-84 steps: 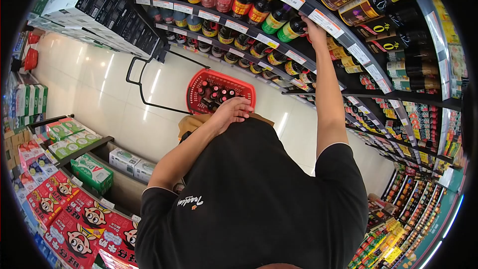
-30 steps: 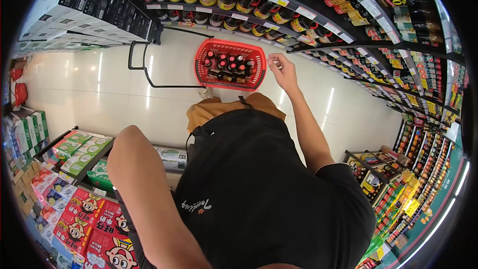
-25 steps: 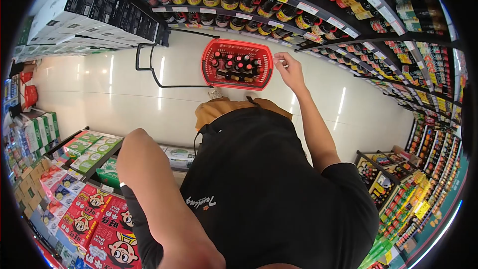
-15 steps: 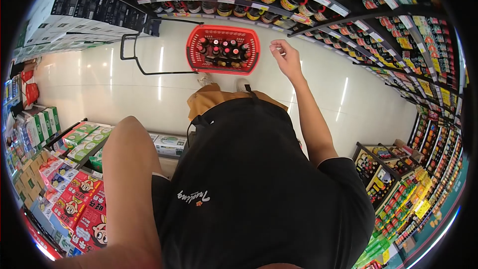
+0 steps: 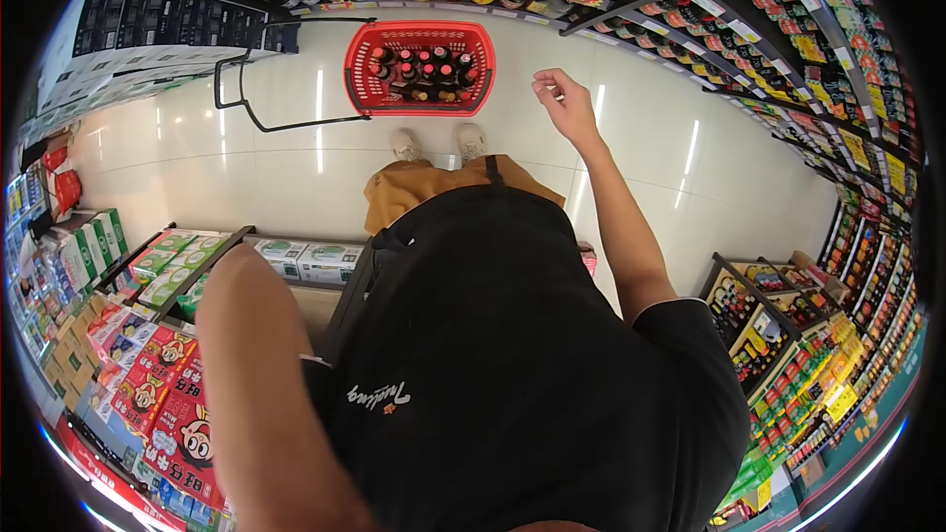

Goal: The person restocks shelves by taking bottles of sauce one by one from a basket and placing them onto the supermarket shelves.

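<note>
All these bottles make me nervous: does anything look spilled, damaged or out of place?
Nothing stands out as spilled, damaged or out of place. The red basket sits on the floor with dark bottles inside, and I see no puddle around it.

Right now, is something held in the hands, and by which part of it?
The right hand holds nothing. The left hand is out of view, so whether it holds something cannot be told.
</note>
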Available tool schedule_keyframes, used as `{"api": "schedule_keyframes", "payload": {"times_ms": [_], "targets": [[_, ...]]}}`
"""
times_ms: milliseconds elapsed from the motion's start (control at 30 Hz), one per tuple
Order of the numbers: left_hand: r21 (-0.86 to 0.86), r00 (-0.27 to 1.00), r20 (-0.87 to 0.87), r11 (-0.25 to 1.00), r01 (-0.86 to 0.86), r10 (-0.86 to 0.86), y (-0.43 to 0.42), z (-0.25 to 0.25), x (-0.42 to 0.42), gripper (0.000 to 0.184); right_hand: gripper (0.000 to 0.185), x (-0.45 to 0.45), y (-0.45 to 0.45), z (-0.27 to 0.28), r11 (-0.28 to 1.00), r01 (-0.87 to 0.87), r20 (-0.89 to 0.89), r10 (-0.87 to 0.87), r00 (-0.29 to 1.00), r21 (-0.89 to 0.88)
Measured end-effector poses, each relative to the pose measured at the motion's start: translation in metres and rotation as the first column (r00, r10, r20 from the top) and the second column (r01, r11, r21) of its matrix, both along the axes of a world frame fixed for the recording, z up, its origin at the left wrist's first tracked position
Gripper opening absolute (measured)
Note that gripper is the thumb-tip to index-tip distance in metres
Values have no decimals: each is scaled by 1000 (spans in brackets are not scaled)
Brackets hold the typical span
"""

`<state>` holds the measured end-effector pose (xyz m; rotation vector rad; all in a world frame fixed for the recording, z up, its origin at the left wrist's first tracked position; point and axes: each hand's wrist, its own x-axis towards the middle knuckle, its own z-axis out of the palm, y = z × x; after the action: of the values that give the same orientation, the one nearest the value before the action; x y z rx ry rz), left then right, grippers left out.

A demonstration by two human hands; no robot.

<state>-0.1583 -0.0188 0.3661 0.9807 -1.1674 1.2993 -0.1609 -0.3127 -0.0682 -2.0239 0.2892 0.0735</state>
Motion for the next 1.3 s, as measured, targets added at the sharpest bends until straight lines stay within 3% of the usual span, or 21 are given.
{"api": "schedule_keyframes", "payload": {"times_ms": [200, 267, 333, 467, 567, 667, 833, 933, 1000, 1033, 1067, 1100, 1133, 1167, 1200, 1233, 1267, 1300], "targets": [[-161, 881, 116, 867, 472, -458, -42, -43, -5, 38, 26, 15, 19, 0, 999, -37, 3, 38, 999, -24], [-106, 986, 163, 994, -28, 45, -12, -56, 22, 47, 26, 19, 29, -1, 997, -63, -5, 63, 998, -45], [-79, 822, 224, 850, -520, 524, 30, -67, 46, 59, 27, 23, 41, -4, 994, -90, -3, 90, 996, -55], [147, 860, -300, 911, -385, 412, 105, -103, 50, 75, 25, 29, 82, -2, 993, -96, -46, 92, 995, -75], [89, 844, -441, 950, -298, 306, 146, -113, 50, 65, 24, 24, 117, -12, 992, -102, -72, 97, 993, -72], [-102, 907, -378, 966, -240, 185, 179, -94, 39, 56, 23, 21, 161, -21, 985, -146, -49, 142, 989, -93], [-349, 988, -129, 929, -121, 81, 221, -63, 10, 39, 26, 6, 223, -15, 969, -217, -162, 197, 967, -118], [-422, 994, -15, 901, -101, 104, 253, -81, -22, 29, 26, -7, 241, -19, 967, -218, -169, 195, 966, -134], [-389, 993, -5, 915, -108, 115, 287, -119, -55, 30, 26, -17, 244, -30, 974, -203, -241, 174, 955, -100], [-374, 992, -3, 920, -114, 122, 281, -122, -28, 31, 26, -22, 243, -35, 977, -197, -279, 166, 946, -85], [-290, 985, 41, 941, 174, -169, 272, -136, 2, 31, 25, -25, 241, -40, 975, -199, -307, 161, 938, -95], [-228, 891, 49, 863, 451, -452, 246, -139, 68, 35, 25, -27, 238, -49, 978, -192, -328, 155, 932, -84], [-151, 863, -241, 896, 418, -443, 271, -156, 66, 43, 25, -29, 235, -61, 980, -185, -351, 150, 924, -70], [-306, 733, -490, 880, 362, -472, 276, -175, 60, 36, 25, -30, 233, -74, 982, -180, -377, 147, 915, -55], [-455, 517, -662, 839, 297, -543, 279, -192, 57, 30, 25, -30, 229, -89, 984, -172, -419, 138, 898, -45], [-181, 292, -942, 983, -28, -165, 281, -217, 59, 29, 25, -28, 225, -109, 985, -168, -431, 139, 892, -31], [212, -81, -976, 970, -116, 204, 282, -243, 62, 30, 24, -26, 220, -133, 986, -165, -444, 141, 885, -17], [295, -167, -939, 954, 56, 300, 283, -280, 68, 34, 24, -18, 214, -153, 987, -162, -457, 143, 878, -2]]}}
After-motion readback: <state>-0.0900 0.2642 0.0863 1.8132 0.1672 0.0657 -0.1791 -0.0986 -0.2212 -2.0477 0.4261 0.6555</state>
